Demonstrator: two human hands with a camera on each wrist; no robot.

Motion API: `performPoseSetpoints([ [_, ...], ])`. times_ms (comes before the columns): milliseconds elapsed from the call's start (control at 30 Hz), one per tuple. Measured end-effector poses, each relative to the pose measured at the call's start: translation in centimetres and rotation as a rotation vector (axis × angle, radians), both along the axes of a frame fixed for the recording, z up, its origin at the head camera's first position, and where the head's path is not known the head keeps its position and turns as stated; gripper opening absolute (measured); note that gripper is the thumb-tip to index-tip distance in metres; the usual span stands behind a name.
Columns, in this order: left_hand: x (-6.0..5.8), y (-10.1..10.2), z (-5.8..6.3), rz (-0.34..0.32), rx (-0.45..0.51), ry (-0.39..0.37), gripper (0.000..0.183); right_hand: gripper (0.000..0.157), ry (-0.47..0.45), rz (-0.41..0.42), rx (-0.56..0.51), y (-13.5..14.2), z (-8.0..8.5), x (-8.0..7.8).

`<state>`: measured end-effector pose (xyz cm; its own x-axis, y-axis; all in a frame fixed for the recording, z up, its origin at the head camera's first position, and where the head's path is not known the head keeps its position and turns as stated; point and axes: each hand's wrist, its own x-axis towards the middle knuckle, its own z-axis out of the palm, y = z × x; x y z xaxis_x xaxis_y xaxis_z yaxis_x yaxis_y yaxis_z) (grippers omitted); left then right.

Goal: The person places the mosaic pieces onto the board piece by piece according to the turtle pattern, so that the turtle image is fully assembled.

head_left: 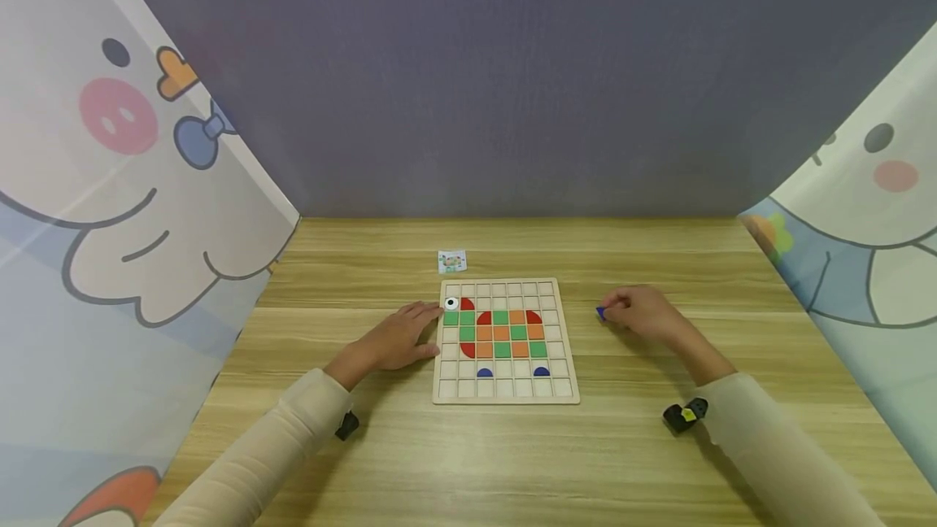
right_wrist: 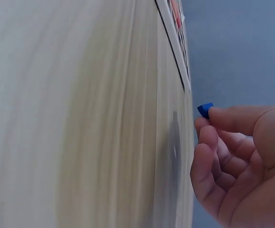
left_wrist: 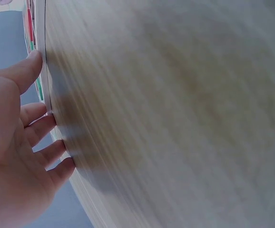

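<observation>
A square wooden grid board (head_left: 451, 387) lies on the table, its cells partly filled with green, orange, red and blue pieces. At the board's left edge my left hand (head_left: 396, 338) rests with fingers spread, the thumb and fingertips touching the rim. To the right of the board, my right hand (head_left: 644, 314) pinches a small blue piece (right_wrist: 205, 109) between thumb and forefinger, just above the table. Its full shape is partly hidden by the fingers. Two blue half-round pieces (head_left: 485, 373) sit in a lower row. A white eye piece (head_left: 451, 303) lies at the upper left.
Behind the board lies a small picture card (head_left: 451, 261) with a coloured pattern. The wooden table (head_left: 468, 462) ends at a grey wall panel (head_left: 468, 88). Cartoon-printed sheets (head_left: 44, 283) stand on both sides. A black wrist device (head_left: 685, 415) shows at the right sleeve.
</observation>
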<state>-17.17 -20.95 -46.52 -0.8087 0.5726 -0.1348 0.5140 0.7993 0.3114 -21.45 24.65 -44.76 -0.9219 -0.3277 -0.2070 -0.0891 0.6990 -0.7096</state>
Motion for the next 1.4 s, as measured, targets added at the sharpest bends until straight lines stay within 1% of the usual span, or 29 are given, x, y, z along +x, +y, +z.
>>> performPoseSetpoints([
  [333, 0.2, 0.2, 0.3, 0.0, 0.014, -0.003, 0.071, 0.014, -0.026, 0.116, -0.102, -2.8, -0.7, -0.3],
  [633, 0.1, 0.2, 0.2, -0.003, 0.028, 0.004, 0.07, 0.011, -0.057, 0.175, -0.12, -4.6, -1.2, -0.2],
  [833, 0.1, 0.2, 0.3, -0.009, 0.021, 0.005, 0.071, 0.009, -0.063, 0.198, -0.111, -5.4, -1.3, 0.0],
  [967, 0.1, 0.1, 0.1, -0.011, 0.027, 0.015, 0.07, 0.008, -0.034, 0.223, -0.103, -6.0, -1.2, 0.0],
  [1067, 0.1, 0.1, 0.1, -0.012, 0.024, 0.011, 0.07, 0.008, -0.003, 0.24, -0.074, -6.3, -1.3, 0.0],
  [1200, 0.1, 0.1, 0.2, -0.01, 0.017, 0.005, 0.071, 0.008, 0.025, 0.233, -0.023, -6.6, -1.4, 0.1],
  [1400, 0.2, 0.1, 0.3, -0.012, 0.025, 0.013, 0.069, 0.004, 0.048, 0.205, -0.001, -7.0, -1.4, 0.3],
])
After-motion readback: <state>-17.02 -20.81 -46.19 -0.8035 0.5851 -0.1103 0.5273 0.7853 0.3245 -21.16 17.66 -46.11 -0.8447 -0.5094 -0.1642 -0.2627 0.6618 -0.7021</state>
